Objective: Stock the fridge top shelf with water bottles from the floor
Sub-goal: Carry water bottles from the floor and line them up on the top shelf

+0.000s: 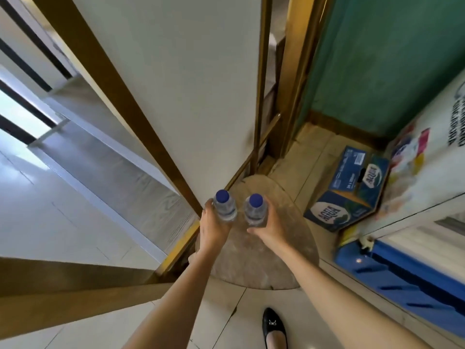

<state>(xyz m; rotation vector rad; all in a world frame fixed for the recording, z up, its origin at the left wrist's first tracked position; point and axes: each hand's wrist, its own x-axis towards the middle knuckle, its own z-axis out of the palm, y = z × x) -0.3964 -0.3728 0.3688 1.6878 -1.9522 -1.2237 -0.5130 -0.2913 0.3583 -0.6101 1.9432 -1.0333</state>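
My left hand grips a small clear water bottle with a blue cap, held upright. My right hand grips a second like bottle, also upright. Both bottles hang side by side, a little apart, above a round stone-coloured mat on the floor. At the right edge stands the white fridge with a printed front and a blue base; its inside and top shelf are hidden.
A blue AQUA carton lies on the tiled floor between the fridge and a green wall. A white panel with gold frame rises straight ahead. My black shoe stands below on the pale tiles.
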